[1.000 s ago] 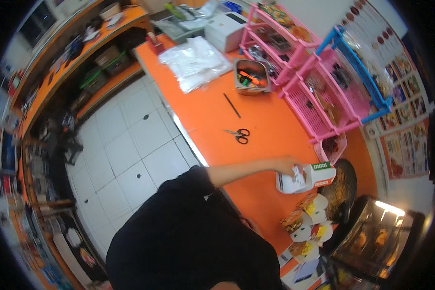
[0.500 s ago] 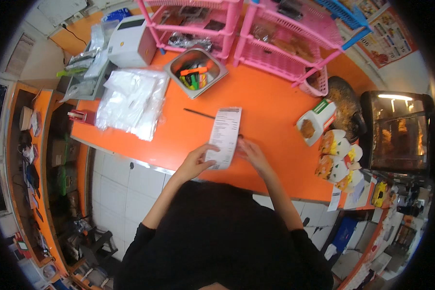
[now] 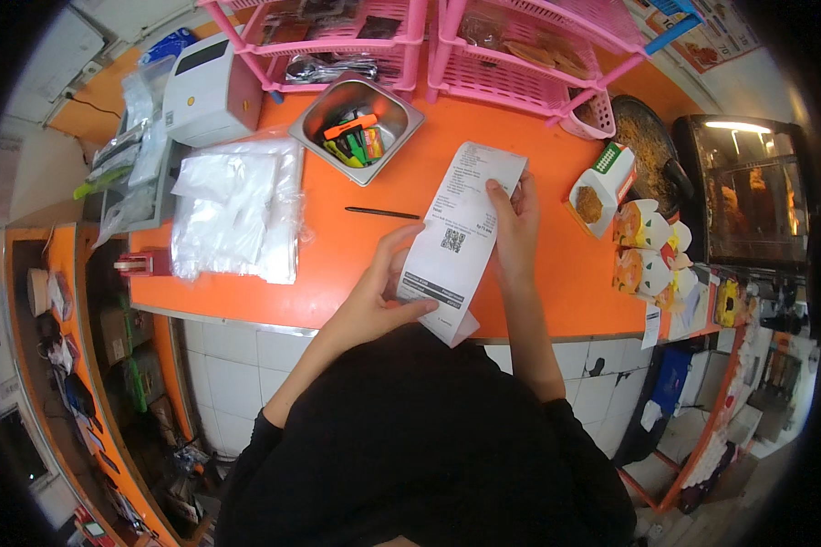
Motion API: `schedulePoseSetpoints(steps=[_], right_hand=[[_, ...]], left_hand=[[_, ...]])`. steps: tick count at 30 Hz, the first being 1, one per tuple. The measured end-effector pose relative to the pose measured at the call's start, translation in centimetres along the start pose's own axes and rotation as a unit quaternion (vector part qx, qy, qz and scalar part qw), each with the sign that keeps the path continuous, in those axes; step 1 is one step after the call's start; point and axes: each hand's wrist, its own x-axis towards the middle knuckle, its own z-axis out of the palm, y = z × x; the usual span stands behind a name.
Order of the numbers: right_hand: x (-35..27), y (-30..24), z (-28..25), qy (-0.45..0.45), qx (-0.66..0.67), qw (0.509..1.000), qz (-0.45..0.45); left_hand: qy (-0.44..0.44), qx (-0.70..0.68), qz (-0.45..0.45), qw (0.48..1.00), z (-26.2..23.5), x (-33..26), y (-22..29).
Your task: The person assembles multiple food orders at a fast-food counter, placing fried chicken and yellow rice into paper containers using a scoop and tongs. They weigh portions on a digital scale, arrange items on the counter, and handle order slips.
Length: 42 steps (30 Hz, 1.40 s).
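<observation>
A long white printed receipt (image 3: 461,228) with a square code is held up above the orange counter, tilted with its top to the right. My left hand (image 3: 383,287) grips its lower left edge, thumb in front and fingers partly behind it. At the upper right edge, my right hand (image 3: 514,219) pinches the paper, thumb on the printed face. The lower end of the receipt curls back on itself. On the counter just left of the paper lies a thin black pen (image 3: 381,212), apart from both hands.
A metal tub (image 3: 401,146) of highlighters stands beyond the pen. Stacked clear plastic bags (image 3: 233,214), a red tape dispenser (image 3: 141,263) and a white printer (image 3: 212,96) are at left. Pink racks (image 3: 502,91) line the back. Food boxes (image 3: 643,251) and a lit glass cabinet (image 3: 743,196) stand right.
The receipt has come up closer and tilted rightward, with its code now in full view. My right hand has moved up and now grips its upper right edge. The view has shifted slightly.
</observation>
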Motion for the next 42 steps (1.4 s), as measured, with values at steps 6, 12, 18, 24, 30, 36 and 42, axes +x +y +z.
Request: schedulePoseSetpoints(steps=[6,12,18,24,30,36,42], right_hand=[[1.1,0.0,0.1,0.003,0.018,1.000,-0.006],[0.9,-0.4,-0.2,-0.001,0.034,0.999,-0.004],[0.3,-0.2,-1.6,-0.005,-0.011,1.000,-0.009],[-2.6,-3.8,-3.7,0.036,-0.444,0.860,-0.250],[-4.3,-5.9,0.1,-0.442,-0.378,0.770,-0.263],[-6.7,-4.0,5.8,-0.587,-0.338,0.721,-0.145],[-12.1,4.5,13.4,-0.562,-0.278,0.772,-0.101]], left_hand=[[-0.014,0.058,0.048,0.997,-0.2,0.4,0.6],[-0.020,0.099,0.048,0.994,-0.2,0.7,0.7],[0.054,0.096,0.023,0.994,-0.4,0.8,0.3],[-0.011,0.274,0.052,0.960,-1.4,-0.4,1.7],[-0.031,0.353,0.099,0.930,0.3,-3.0,4.2],[0.153,0.398,0.061,0.902,0.1,-10.0,4.0],[0.402,0.490,0.160,0.757,-2.4,-20.7,2.1]])
